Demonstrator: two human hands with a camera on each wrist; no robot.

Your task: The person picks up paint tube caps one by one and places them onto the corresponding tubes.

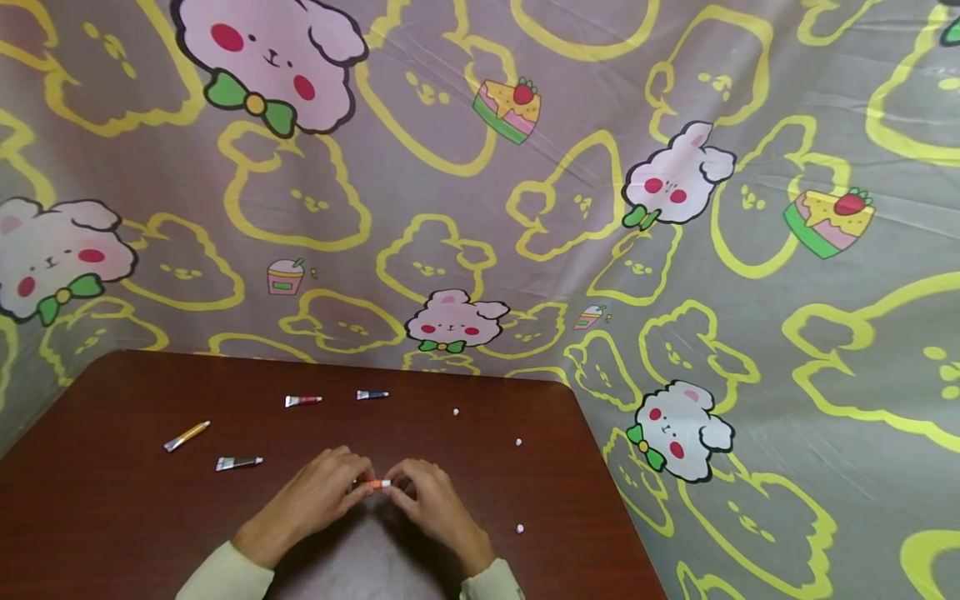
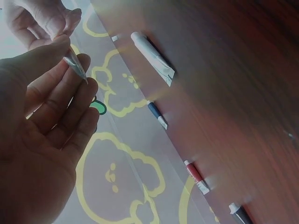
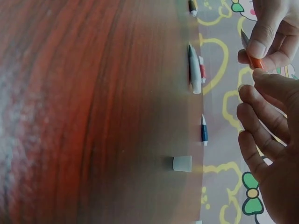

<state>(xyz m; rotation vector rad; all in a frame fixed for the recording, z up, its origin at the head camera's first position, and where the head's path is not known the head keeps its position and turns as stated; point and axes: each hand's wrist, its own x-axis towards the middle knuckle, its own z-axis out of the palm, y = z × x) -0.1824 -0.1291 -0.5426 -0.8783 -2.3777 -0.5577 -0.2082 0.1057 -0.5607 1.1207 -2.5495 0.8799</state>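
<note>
Both hands meet over the front middle of the table around a small orange paint tube [image 1: 378, 484]. My left hand [image 1: 324, 493] pinches its body between thumb and fingers; the flat silver tail [image 2: 74, 64] sticks out past them in the left wrist view. At the other end, my right hand [image 1: 431, 502] has thumb and forefinger on the tube's white cap [image 1: 386, 482], the other fingers spread. A white paint tube [image 2: 152, 57] lies on the table near the hands in both wrist views; the head view does not show it clearly.
On the brown table [image 1: 135, 508] lie a yellow tube [image 1: 187, 437], a dark tube [image 1: 239, 462], a red tube [image 1: 303, 401] and a blue tube [image 1: 372, 395]. Small white caps [image 1: 518, 442] dot the right side. A patterned cloth [image 1: 450, 192] hangs behind and to the right.
</note>
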